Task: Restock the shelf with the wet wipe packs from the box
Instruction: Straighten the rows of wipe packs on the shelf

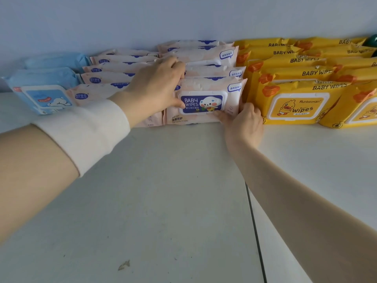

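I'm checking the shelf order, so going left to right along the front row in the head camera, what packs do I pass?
Blue pack → left pink pack → middle pink pack held by left hand and right hand → yellow duck pack → yellow pack cut off at the right edge.

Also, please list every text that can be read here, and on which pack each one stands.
"BABY WIPES": purple lid of the front pink plastic wipe pack.
"加厚呵护": lower left of that pack.
"Runbeimian", "Wipes": lid of the front yellow plastic wipe pack.
"BABY WIPES": top edges of the yellow packs behind.
Labels on the blue plastic pack and the pink packs' small badges: too blurred.
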